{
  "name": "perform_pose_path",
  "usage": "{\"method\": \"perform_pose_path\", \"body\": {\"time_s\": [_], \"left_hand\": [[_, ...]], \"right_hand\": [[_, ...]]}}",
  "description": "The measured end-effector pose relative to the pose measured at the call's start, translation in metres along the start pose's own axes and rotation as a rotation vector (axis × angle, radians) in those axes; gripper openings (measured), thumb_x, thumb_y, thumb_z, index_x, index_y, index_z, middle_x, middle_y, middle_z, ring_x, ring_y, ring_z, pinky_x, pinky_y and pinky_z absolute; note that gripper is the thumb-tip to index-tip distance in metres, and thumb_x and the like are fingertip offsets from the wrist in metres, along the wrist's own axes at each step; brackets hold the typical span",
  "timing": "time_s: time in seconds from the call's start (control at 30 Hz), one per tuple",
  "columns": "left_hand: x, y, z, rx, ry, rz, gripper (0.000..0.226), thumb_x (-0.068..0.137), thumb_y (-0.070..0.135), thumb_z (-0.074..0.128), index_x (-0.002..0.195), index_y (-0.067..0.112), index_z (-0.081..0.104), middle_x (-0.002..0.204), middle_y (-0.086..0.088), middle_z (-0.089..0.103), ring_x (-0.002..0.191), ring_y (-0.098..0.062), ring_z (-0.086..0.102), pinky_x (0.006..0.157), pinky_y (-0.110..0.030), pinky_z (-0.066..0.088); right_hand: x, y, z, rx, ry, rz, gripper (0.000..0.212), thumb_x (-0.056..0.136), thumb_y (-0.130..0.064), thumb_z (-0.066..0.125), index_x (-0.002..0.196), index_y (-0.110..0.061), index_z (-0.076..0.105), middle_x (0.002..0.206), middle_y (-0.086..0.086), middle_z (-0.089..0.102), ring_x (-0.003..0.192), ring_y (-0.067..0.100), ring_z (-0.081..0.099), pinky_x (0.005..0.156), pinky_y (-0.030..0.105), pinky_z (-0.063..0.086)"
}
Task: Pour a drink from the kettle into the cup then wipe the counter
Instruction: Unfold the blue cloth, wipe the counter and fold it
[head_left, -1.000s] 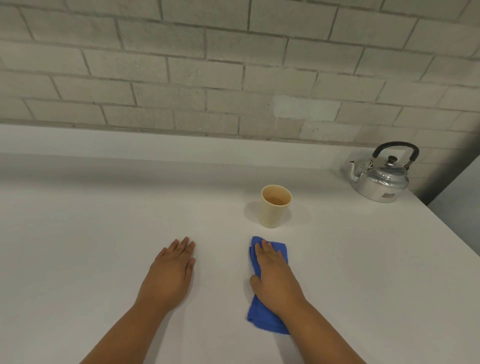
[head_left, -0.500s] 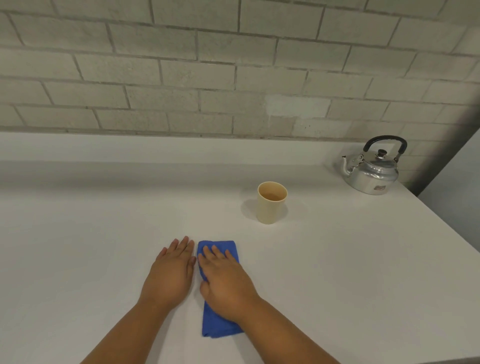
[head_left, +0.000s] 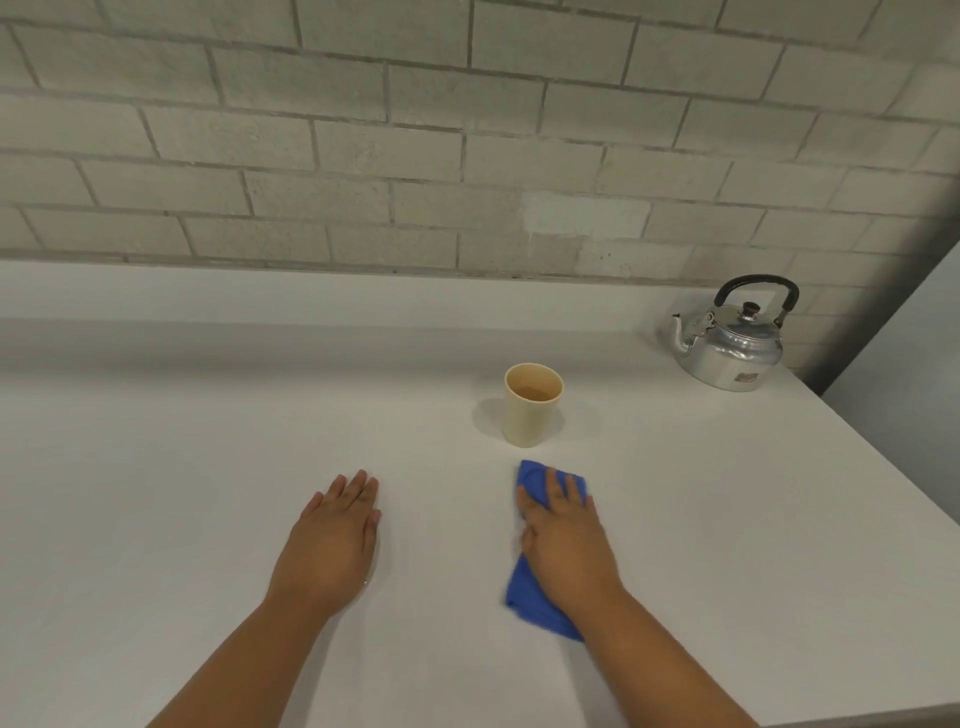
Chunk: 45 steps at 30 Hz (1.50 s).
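A cream cup (head_left: 531, 415) with brown drink inside stands upright mid-counter. The metal kettle (head_left: 730, 345) with a black handle sits at the back right, spout facing left. My right hand (head_left: 563, 540) presses flat on a folded blue cloth (head_left: 530, 597) lying on the white counter (head_left: 182, 467), just in front of the cup. The cloth shows beyond my fingertips and beside my wrist. My left hand (head_left: 332, 540) rests palm down on the counter, fingers together, holding nothing.
A grey brick wall (head_left: 415, 156) rises behind a low white ledge at the back. The counter's right edge runs diagonally past the kettle, with a grey surface beyond it. The front edge shows at the bottom right.
My right hand slid the blue cloth left until it touched my left hand, then back right to below the cup. My left hand stayed put.
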<state>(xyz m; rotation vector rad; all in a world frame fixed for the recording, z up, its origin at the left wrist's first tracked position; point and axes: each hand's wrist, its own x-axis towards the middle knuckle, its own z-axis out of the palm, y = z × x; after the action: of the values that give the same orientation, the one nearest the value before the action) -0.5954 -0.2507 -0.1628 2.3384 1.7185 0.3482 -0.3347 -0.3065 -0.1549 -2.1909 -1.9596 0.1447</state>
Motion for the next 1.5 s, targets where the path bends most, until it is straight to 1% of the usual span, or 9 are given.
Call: {"method": "perform_pose_path", "body": {"time_s": [0.17, 0.3, 0.37, 0.5, 0.7, 0.8, 0.9, 1.27, 1.5], "left_hand": [[0.0, 0.001, -0.002, -0.007, -0.011, -0.015, 0.048, 0.098, 0.03, 0.018, 0.145, 0.019, 0.017, 0.156, 0.003, 0.015, 0.144, -0.015, 0.009, 0.118, -0.032, 0.007], [0.0, 0.003, -0.004, -0.092, 0.008, -0.027, 0.047, 0.098, 0.027, 0.023, 0.144, 0.015, 0.02, 0.155, 0.0, 0.021, 0.144, -0.016, 0.013, 0.118, -0.032, 0.009], [0.0, 0.001, -0.006, -0.143, -0.003, -0.028, 0.048, 0.098, 0.023, 0.03, 0.144, 0.012, 0.02, 0.155, -0.003, 0.021, 0.144, -0.017, 0.014, 0.117, -0.03, 0.007], [0.0, -0.003, -0.007, -0.289, -0.061, -0.063, 0.061, 0.095, 0.024, 0.045, 0.144, 0.011, 0.011, 0.156, -0.005, 0.014, 0.144, -0.015, 0.01, 0.114, -0.023, 0.0], [0.0, -0.003, -0.005, -0.315, -0.005, -0.127, 0.068, 0.091, 0.019, 0.051, 0.145, 0.017, 0.011, 0.154, -0.006, 0.02, 0.142, -0.02, 0.016, 0.116, -0.03, 0.011], [0.002, -0.002, -0.003, -0.227, 0.013, -0.09, 0.051, 0.096, 0.018, 0.035, 0.144, 0.013, 0.017, 0.154, -0.007, 0.022, 0.143, -0.018, 0.016, 0.116, -0.029, 0.008], [0.003, 0.0, 0.0, -0.128, 0.045, -0.058, 0.047, 0.098, 0.026, 0.026, 0.143, 0.013, 0.023, 0.154, -0.004, 0.023, 0.143, -0.016, 0.017, 0.116, -0.03, 0.009], [0.003, 0.002, 0.001, -0.014, 0.03, -0.045, 0.048, 0.098, 0.027, 0.021, 0.144, 0.014, 0.019, 0.156, -0.001, 0.017, 0.144, -0.014, 0.011, 0.117, -0.03, 0.006], [0.002, 0.002, 0.002, -0.012, 0.028, -0.043, 0.048, 0.098, 0.027, 0.02, 0.144, 0.013, 0.017, 0.156, -0.002, 0.016, 0.144, -0.015, 0.01, 0.118, -0.031, 0.006]], "right_hand": [[0.006, 0.004, -0.008, 0.409, 0.002, 0.049, 0.047, 0.095, -0.008, 0.034, 0.141, -0.019, 0.033, 0.154, 0.003, 0.026, 0.141, 0.019, 0.022, 0.113, 0.024, 0.017], [-0.003, -0.057, -0.011, 0.724, -0.024, -0.122, 0.042, 0.091, 0.001, 0.043, 0.131, -0.012, 0.049, 0.142, 0.007, 0.046, 0.134, 0.02, 0.038, 0.109, 0.015, 0.019], [-0.013, -0.088, -0.002, 0.707, -0.101, -0.278, 0.043, 0.091, -0.001, 0.041, 0.132, -0.012, 0.048, 0.143, 0.008, 0.044, 0.134, 0.017, 0.036, 0.109, 0.015, 0.018], [-0.025, -0.121, 0.022, 0.609, -0.206, -0.453, 0.049, 0.095, -0.009, 0.035, 0.143, -0.02, 0.026, 0.155, 0.001, 0.017, 0.138, 0.006, 0.013, 0.11, 0.011, 0.001], [-0.015, -0.119, 0.033, 0.27, -0.17, -0.539, 0.053, 0.094, -0.01, 0.032, 0.145, -0.012, 0.017, 0.156, 0.013, 0.012, 0.144, 0.023, 0.01, 0.108, 0.023, -0.012], [0.002, -0.111, 0.033, 0.187, -0.149, -0.499, 0.054, 0.092, -0.007, 0.033, 0.144, -0.011, 0.02, 0.156, 0.014, 0.013, 0.144, 0.027, 0.008, 0.107, 0.026, -0.015], [0.024, -0.086, 0.023, 0.114, -0.095, -0.397, 0.055, 0.09, -0.007, 0.034, 0.144, -0.009, 0.023, 0.155, 0.016, 0.016, 0.143, 0.03, 0.01, 0.116, 0.031, -0.004], [0.017, 0.065, -0.016, 0.073, 0.067, 0.172, 0.05, 0.093, -0.007, 0.029, 0.143, -0.013, 0.026, 0.155, 0.009, 0.02, 0.143, 0.023, 0.014, 0.118, 0.033, 0.015], [0.011, -0.008, 0.002, 0.138, -0.009, 0.011, 0.055, 0.091, -0.004, 0.031, 0.144, -0.012, 0.022, 0.157, 0.011, 0.013, 0.144, 0.023, 0.009, 0.117, 0.029, 0.006]]}}
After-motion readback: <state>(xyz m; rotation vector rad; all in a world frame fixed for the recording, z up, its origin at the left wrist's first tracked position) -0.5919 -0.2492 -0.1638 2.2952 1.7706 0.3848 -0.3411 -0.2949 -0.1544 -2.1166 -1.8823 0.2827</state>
